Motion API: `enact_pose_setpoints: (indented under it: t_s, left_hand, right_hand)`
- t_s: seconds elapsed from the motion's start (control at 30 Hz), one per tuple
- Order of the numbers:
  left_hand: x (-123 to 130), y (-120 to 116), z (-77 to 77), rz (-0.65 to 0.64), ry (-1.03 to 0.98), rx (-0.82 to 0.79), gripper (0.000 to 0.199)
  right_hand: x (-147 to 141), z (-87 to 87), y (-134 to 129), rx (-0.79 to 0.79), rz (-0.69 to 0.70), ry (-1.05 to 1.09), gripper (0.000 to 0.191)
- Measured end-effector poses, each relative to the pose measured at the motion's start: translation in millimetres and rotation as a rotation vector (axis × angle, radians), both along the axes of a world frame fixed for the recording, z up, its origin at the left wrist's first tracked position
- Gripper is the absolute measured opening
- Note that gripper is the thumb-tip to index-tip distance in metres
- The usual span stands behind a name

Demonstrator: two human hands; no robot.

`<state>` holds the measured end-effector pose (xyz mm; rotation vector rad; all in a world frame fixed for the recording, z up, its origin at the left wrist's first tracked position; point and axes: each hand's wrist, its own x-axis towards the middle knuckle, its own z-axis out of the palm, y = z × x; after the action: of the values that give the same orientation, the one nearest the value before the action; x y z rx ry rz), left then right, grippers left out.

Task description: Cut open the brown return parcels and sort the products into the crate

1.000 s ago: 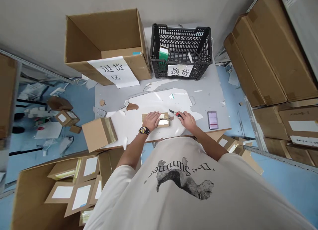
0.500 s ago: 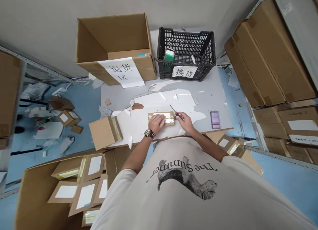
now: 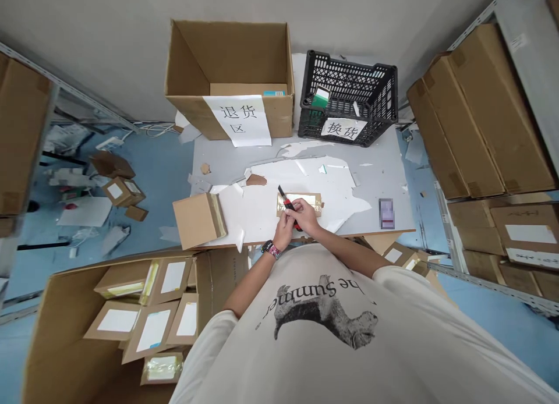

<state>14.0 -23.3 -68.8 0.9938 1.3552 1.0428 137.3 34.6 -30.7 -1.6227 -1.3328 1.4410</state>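
A small taped cardboard box with a white label (image 3: 312, 200) lies flat near the table's front edge. Above its left part I see a red and black utility knife (image 3: 289, 205), its dark blade pointing up and left. My right hand (image 3: 304, 216) is closed round the knife. Just to the left, my left hand (image 3: 284, 228), with a watch on its wrist, has its fingers pressed together at the knife's handle. Both hands touch or nearly touch each other.
A large open carton (image 3: 279, 117) and a black crate (image 3: 379, 130) stand at the table's back. A closed box (image 3: 194, 220) sits at the left edge, a blurred purple item (image 3: 386, 213) at the right. Below left, a big carton (image 3: 56, 316) holds several parcels.
My left hand has left the small box and come to the knife. My right hand has brought the knife left, over the box. The camera view has shifted slightly.
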Motion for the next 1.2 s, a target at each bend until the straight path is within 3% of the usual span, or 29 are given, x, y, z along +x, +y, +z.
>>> enact_pose_setpoints:
  t_s: [0.13,0.23,0.33,0.47,0.63,0.83,0.97,1.1,1.2]
  left_hand:
    - [-19,-11,-13.5,0.153,-0.002,-0.089,0.046]
    - [-45,-17,-21.7,0.231,0.017,-0.196,0.040]
    - [-74,-21,-24.4,0.252,0.066,-0.210,0.032]
    - [-100,-26,-22.7,0.230,0.096,-0.199,0.027]
    - [-109,-32,-23.6,0.174,0.107,-0.209,0.022]
    - [-114,-36,-29.0,0.103,0.118,-0.223,0.028]
    - [-118,-39,-30.7,0.109,0.115,-0.256,0.031]
    - [-117,-36,-29.7,0.111,0.097,-0.258,0.031]
    - [-110,-25,-29.1,0.101,0.081,-0.231,0.031]
  right_hand:
    - [-10,-4.6,-6,0.169,0.265,-0.241,0.020]
    - [-4,-6.4,-9,0.314,0.464,-0.577,0.027]
    - [4,-8.4,-11,0.359,0.571,-0.777,0.037]
    - [2,-11.6,-8,0.400,0.534,-0.838,0.045]
    - [-15,-14.0,0,0.294,0.471,-0.887,0.044]
    - [-11,-12.4,-8,0.318,0.554,-0.910,0.047]
    - [7,-23.6,-20,0.388,0.610,-0.884,0.059]
    - [17,-40.1,-24,0.406,0.571,-0.847,0.071]
    - [14,-44.2,-22,0.366,0.515,-0.842,0.070]
